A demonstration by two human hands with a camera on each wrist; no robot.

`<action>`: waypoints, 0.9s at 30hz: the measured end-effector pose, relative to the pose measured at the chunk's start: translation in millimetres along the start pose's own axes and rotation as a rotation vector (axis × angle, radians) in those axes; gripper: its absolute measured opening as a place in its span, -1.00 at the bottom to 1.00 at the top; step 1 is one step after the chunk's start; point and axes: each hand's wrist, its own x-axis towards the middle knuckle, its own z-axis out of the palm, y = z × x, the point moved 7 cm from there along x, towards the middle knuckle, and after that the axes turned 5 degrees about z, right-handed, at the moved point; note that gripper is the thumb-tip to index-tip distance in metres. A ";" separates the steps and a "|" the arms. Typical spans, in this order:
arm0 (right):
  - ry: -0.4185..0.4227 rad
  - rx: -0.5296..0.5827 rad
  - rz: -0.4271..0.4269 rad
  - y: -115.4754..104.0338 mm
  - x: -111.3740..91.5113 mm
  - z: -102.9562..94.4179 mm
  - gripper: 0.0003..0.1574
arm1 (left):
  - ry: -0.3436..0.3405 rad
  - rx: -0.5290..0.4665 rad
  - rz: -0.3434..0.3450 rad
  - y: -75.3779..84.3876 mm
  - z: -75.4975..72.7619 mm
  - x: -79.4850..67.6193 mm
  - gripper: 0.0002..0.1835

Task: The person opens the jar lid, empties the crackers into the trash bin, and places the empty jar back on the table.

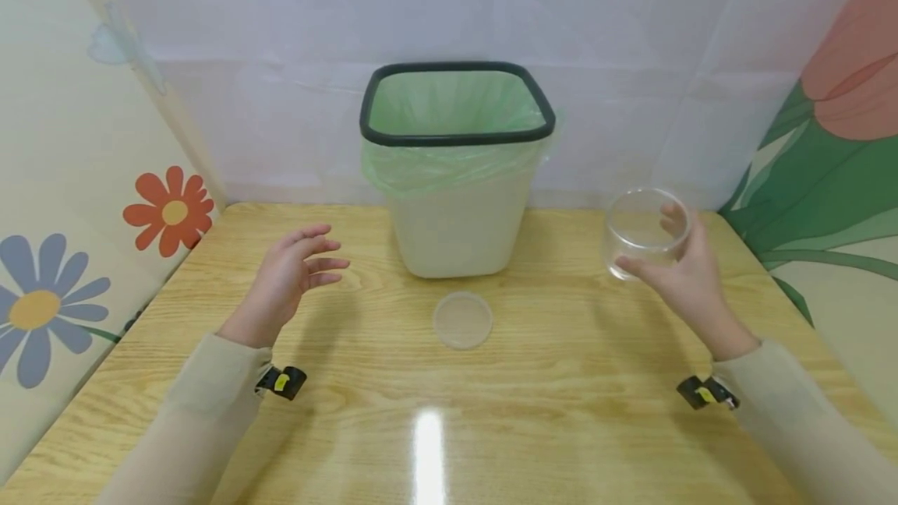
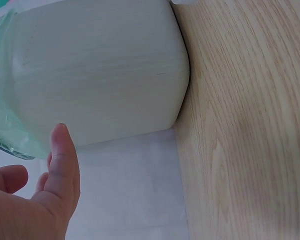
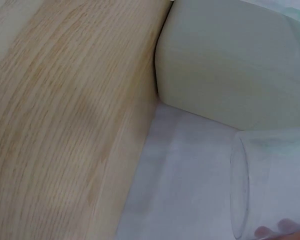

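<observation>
My right hand (image 1: 677, 263) grips a clear, round, open-topped container (image 1: 641, 220) by its side, with the thumb at the front and fingers round the far side. In the right wrist view the same container (image 3: 270, 182) shows at the lower right, fingertips visible through its wall. It appears to be held above the table. To the left of the bin, my left hand (image 1: 291, 271) hovers over the table, fingers loosely extended and holding nothing. A round translucent disc (image 1: 463, 320), like a lid, lies flat on the table in front of the bin.
A pale waste bin (image 1: 459, 232) with a dark rim (image 1: 456, 139) and a green liner bag (image 1: 421, 170) stands at the back middle of the wooden table (image 1: 533, 411). White cloth (image 1: 295, 123) hangs behind it. Flower-painted panels flank both sides.
</observation>
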 end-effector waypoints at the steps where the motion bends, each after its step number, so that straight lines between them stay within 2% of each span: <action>1: -0.004 -0.001 0.005 0.9 -0.2 0.4 0.26 | 0.000 -0.004 0.002 0.2 -0.3 -0.4 -0.72; 9: -0.004 -0.011 0.011 2.0 -2.6 3.3 0.22 | -0.033 -0.083 0.007 0.2 -1.3 -1.6 -0.71; 14: -0.014 -0.018 0.012 5.8 -3.7 6.5 0.23 | -0.049 -0.096 0.005 -1.5 -2.9 -1.5 -0.73; 27: -0.054 0.024 0.048 15.0 -6.6 19.0 0.32 | -0.061 -0.001 -0.012 -5.9 -6.6 -2.7 -0.46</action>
